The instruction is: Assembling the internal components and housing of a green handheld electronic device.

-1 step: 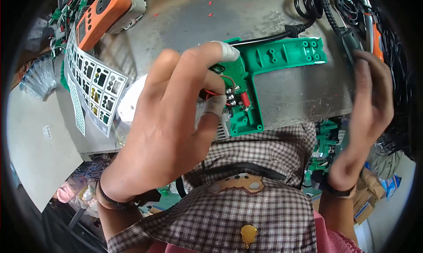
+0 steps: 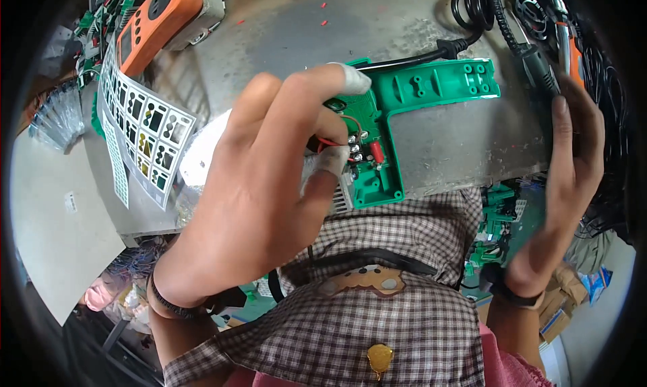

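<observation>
An L-shaped green plastic housing half [image 2: 431, 90] lies on the bench with its inside facing up. It holds a green circuit board [image 2: 360, 104], a screw terminal row and a small red component [image 2: 376, 152]. My left hand [image 2: 256, 178] covers the housing's left part, with thumb and finger pinched at thin red wires [image 2: 328, 142] beside the terminals. White wrapping covers some fingertips. At the bench's right side my right hand [image 2: 573, 151] has its fingers stretched out, close to a black-handled tool [image 2: 538, 69]. Whether they touch it is hard to tell.
A black power cord [image 2: 404, 63] runs from the housing to a coil at the back. An orange device [image 2: 151, 23] and a printed sticker sheet [image 2: 145, 124] are at left. An orange-handled tool [image 2: 575, 62] lies far right. Small red scraps dot the bench.
My right hand has shifted slightly to the right. My left hand stays almost still at the wires.
</observation>
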The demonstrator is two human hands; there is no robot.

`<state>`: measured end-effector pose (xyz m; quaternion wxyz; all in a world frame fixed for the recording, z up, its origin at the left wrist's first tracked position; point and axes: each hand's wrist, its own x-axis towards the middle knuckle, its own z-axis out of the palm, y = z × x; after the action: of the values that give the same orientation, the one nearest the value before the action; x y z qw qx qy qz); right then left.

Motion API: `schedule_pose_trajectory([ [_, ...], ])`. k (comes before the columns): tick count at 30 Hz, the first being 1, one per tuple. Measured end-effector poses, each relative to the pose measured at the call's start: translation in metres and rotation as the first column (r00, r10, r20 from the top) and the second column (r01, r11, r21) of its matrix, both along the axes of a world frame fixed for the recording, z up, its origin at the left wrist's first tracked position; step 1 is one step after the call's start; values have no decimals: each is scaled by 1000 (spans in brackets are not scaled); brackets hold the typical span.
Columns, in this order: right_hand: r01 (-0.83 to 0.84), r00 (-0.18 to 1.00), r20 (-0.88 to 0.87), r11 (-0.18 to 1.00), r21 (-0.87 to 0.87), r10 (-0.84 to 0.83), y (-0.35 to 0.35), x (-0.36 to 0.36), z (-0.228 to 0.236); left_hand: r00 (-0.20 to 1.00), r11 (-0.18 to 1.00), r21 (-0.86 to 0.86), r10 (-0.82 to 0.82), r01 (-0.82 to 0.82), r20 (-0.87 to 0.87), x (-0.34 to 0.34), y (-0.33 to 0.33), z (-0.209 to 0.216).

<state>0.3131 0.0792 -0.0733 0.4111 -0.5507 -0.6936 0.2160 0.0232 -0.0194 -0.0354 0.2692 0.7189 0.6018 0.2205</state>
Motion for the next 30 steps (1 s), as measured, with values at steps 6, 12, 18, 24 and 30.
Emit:
schedule_pose_trajectory([
  [6, -48, 659, 749, 998, -48, 68, -3, 43, 2, 998, 1000, -1, -21, 21, 67, -6, 1, -3],
  [12, -5, 967, -228, 881, -472, -116, -3, 80, 37, 988, 996, 75, -67, 57, 137, -9, -3, -9],
  [18, -874, 120, -953, 486, 31, 277, 9, -39, 71, 989, 968, 207, -148, 142, 9, -12, -5, -18],
  [24, -861, 0, -885, 450, 237, 465, 5, -93, 68, 968, 948, 295, -178, 121, 175, -11, -6, -29],
  [30, -947, 7, -727, 237, 215, 687, 8, -113, 75, 975, 930, 361, -134, 63, 176, -10, -10, -40],
])
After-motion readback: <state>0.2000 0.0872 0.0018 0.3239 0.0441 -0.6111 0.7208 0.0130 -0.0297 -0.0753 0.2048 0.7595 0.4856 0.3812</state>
